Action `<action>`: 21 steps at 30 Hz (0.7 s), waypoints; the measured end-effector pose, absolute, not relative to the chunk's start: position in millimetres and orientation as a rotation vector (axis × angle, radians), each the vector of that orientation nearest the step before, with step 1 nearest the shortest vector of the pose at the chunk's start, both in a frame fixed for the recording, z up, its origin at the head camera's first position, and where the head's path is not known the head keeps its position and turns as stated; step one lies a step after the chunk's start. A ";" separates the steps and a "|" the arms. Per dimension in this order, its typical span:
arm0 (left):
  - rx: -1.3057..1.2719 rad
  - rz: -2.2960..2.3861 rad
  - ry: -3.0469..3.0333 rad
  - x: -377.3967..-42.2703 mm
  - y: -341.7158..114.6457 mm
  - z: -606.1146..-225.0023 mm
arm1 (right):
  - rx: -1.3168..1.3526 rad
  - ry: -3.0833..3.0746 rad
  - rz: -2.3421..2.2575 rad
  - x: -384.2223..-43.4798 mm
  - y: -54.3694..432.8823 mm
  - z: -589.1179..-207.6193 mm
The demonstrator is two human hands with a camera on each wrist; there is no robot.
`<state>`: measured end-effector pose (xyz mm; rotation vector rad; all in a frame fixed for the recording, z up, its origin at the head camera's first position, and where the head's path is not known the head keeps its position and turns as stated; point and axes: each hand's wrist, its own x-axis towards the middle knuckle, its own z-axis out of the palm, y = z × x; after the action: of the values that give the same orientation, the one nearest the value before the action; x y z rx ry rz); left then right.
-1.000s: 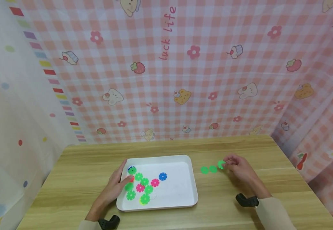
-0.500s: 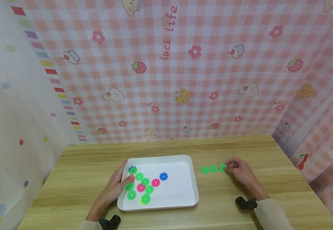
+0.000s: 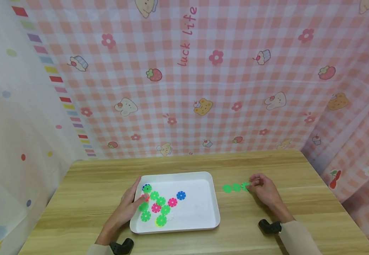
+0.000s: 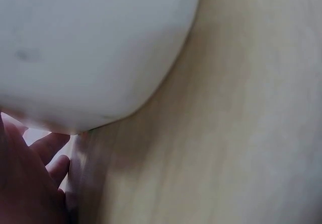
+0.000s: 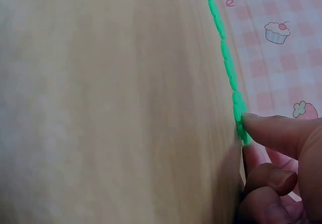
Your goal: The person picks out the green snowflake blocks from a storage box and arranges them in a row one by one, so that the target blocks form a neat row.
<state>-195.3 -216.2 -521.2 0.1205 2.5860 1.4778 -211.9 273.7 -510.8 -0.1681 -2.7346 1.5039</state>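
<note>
In the head view, my right hand holds a green notched plastic disc at its right edge. Two more green discs lie flat to its left, making a short row. The right wrist view shows the thumb on the held disc, which sits at the near end of the row and is slightly tilted. My left hand grips the left side of a white tray, thumb over the rim and fingers outside. Notched discs in green, pink and blue lie in the tray; the thumb partly covers a red one.
A wood-grain table carries everything. Behind it hangs a pink checked cloth, with more cloth at both sides. Each wrist wears a black device. The tray's discs crowd its left half, some overlapping, with yellow showing under one.
The right hand has lowered its green disc to the table, then slid it left against the two-disc row. The left hand keeps its hold on the tray, which stays put.
</note>
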 end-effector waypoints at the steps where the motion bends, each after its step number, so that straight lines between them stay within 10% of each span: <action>1: 0.121 1.479 2.585 -195.1 -216.1 -521.0 | -0.164 -2.729 1.506 -211.9 273.6 -510.8; 21: 0.092 1.473 2.587 -195.4 -214.8 -520.4 | -0.125 -2.740 1.465 -211.0 272.8 -513.3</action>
<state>-195.4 -214.8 -520.4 0.0917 2.5869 1.4730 -211.0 272.8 -513.3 -0.1249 -2.7402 1.4652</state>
